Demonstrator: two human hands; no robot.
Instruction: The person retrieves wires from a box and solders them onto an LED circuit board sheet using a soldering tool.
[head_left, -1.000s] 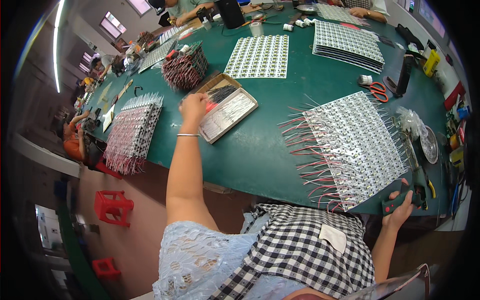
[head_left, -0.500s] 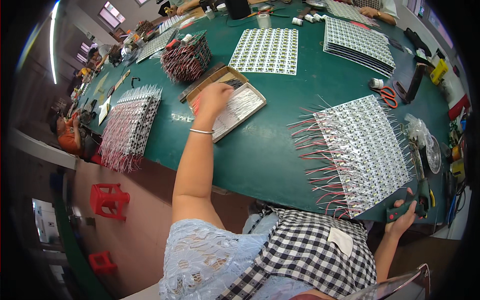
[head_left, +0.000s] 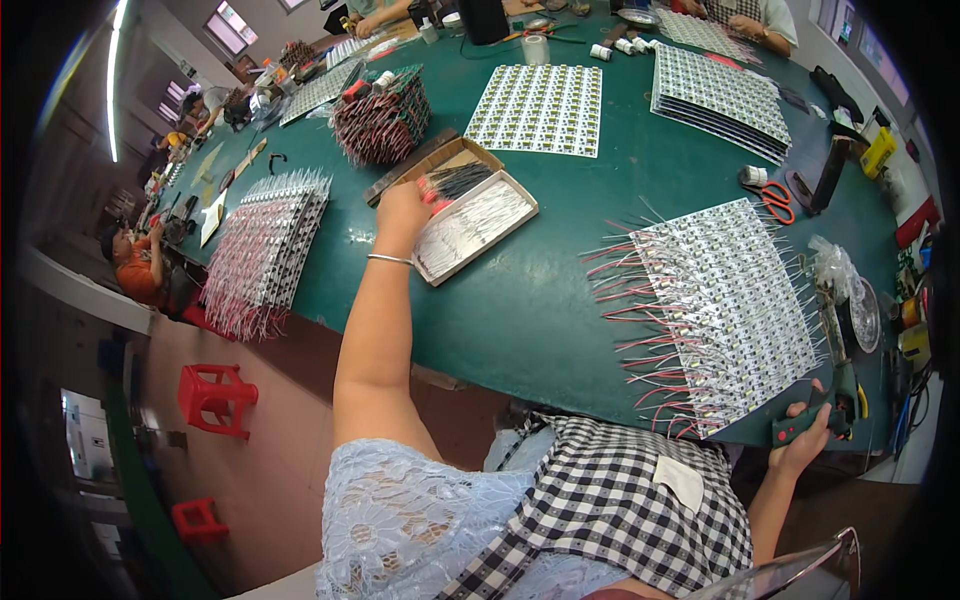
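Note:
My left hand (head_left: 402, 212) reaches into the left side of a cardboard box (head_left: 482, 243), fingers curled down by a bundle of red wires (head_left: 437, 206); what the fingertips pinch is hidden. Black wires (head_left: 462, 181) and white wires (head_left: 478, 218) lie beside the red ones in the box. At the table's right front edge, my right hand (head_left: 803, 447) is closed round the handle of a dark green soldering gun (head_left: 792, 428). To the left of that tool lies a sheet of small circuit boards (head_left: 728, 310), with red and white wires sticking out along its left edge.
Wired board stacks stand at left (head_left: 268, 255) and beyond the box (head_left: 382, 115). A bare board sheet (head_left: 535, 110) and a stack of sheets (head_left: 720, 100) lie farther back. Red-handled scissors (head_left: 776, 203) are at right. Red stools (head_left: 217, 398) stand on the floor. Other people work around.
My left hand has moved from above the white and black wires to the left, down onto the red wires. The right hand stays on the soldering gun.

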